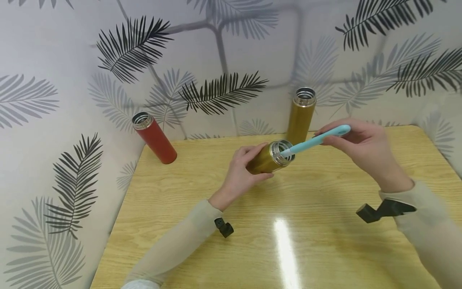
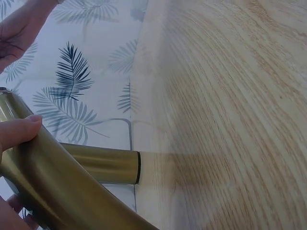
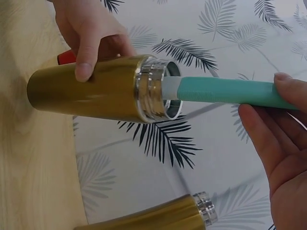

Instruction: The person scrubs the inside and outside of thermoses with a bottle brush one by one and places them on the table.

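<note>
Among three flasks (image 1: 266, 159), left hand (image 1: 242, 170) grips one, right hand (image 1: 366, 146) pinches one turquoise handle (image 1: 313, 141).

Wood-grain tbl (image 1: 325, 249) w/ glare streak (image 1: 286, 253), leaf-print backdrop (image 1: 252, 52) behind.

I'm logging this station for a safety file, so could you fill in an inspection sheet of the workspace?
Surface: wood-grain table, with a bright streak of glare in front.
Job's things: gold bottle, tilted, with no lid on; teal-handled tool, its pale end inside the bottle's mouth, far tip hidden.
Clutter: second gold bottle and red bottle, both standing towards the back with no lids on.
Hands: left hand grips the tilted bottle; right hand pinches the tool's handle.
Cables: nothing seen.
Surroundings: leaf-print covering behind the table; black devices on both wrists.
</note>
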{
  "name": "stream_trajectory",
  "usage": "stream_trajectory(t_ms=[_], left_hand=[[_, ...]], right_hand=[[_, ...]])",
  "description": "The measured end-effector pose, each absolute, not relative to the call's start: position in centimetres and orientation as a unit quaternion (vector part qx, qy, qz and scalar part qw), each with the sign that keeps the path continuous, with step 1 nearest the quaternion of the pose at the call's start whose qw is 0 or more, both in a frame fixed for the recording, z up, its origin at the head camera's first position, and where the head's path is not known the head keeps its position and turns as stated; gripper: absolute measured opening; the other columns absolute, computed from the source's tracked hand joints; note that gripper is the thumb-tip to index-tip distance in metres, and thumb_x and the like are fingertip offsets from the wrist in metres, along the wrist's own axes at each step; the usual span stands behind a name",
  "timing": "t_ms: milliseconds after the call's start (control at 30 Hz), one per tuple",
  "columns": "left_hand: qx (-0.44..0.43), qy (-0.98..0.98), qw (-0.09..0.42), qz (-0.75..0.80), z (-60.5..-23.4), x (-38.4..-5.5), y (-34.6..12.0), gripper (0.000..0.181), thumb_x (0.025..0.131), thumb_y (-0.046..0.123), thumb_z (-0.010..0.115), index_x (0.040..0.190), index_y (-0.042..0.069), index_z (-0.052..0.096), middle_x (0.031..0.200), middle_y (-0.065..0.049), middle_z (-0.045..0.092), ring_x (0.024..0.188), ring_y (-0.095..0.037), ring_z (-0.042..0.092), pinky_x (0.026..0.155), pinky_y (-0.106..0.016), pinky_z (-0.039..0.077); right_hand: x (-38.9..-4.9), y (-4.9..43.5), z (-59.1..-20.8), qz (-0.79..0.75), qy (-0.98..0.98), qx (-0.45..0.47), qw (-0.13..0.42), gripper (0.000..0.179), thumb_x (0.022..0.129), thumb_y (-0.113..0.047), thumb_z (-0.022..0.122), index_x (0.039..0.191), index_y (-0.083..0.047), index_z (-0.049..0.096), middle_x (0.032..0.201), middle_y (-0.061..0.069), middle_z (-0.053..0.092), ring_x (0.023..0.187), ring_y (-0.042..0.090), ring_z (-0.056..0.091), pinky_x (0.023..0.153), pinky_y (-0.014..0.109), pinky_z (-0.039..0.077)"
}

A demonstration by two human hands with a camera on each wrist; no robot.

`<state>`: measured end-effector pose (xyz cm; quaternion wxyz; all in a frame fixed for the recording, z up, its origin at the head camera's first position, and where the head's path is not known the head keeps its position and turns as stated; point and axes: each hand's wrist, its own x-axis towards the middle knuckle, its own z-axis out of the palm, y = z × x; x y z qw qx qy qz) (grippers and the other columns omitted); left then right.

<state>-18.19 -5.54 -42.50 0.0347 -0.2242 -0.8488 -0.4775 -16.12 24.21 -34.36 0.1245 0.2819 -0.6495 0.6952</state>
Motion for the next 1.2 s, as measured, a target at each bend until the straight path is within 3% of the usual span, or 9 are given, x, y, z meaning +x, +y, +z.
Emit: stream_trajectory(t_ms=[267, 567, 833, 1200], left_hand=[[-0.225, -0.847, 0.031, -0.481, -42.3, -18.0, -5.3, 0.079, 0.078, 0.018, 0.094, 0.149, 0.025, 0.059, 0.135, -0.009, 0.056, 0.124, -0.026, 0.050, 0.101, -0.045, 0.045], [-0.220, -0.852, 0.024, -0.475, -42.5, -18.1, -5.6, 0.079, 0.079, 0.018, 0.093, 0.150, 0.026, 0.058, 0.137, -0.008, 0.055, 0.125, -0.027, 0.049, 0.101, -0.046, 0.044], [-0.218, -0.850, 0.021, -0.479, -42.4, -18.1, -5.6, 0.079, 0.079, 0.017, 0.093, 0.150, 0.026, 0.059, 0.136, -0.008, 0.055, 0.125, -0.027, 0.049, 0.102, -0.048, 0.045], [-0.224, -0.847, 0.022, -0.481, -42.4, -18.0, -5.3, 0.080, 0.077, 0.017, 0.095, 0.149, 0.026, 0.059, 0.137, -0.008, 0.055, 0.126, -0.027, 0.049, 0.101, -0.046, 0.045]], right_hand=[[-16.0, 23.7, -35.2, 0.671, -0.679, 0.279, 0.103, 0.021, 0.087, 0.020, 0.071, 0.108, 0.016, 0.071, 0.104, 0.005, 0.078, 0.089, 0.013, 0.073, 0.078, 0.019, 0.058], [-15.8, 24.8, -33.8, 0.725, -0.618, 0.266, 0.146, 0.017, 0.086, 0.027, 0.065, 0.103, 0.027, 0.065, 0.101, 0.018, 0.078, 0.095, 0.023, 0.075, 0.084, 0.029, 0.061], [-16.2, 24.6, -34.0, 0.744, -0.599, 0.252, 0.155, 0.014, 0.089, 0.026, 0.062, 0.103, 0.028, 0.063, 0.100, 0.019, 0.077, 0.094, 0.026, 0.075, 0.084, 0.033, 0.062], [-16.4, 23.3, -36.0, 0.671, -0.677, 0.282, 0.113, 0.022, 0.090, 0.008, 0.076, 0.110, 0.016, 0.071, 0.108, 0.004, 0.079, 0.091, 0.011, 0.075, 0.079, 0.018, 0.058]])
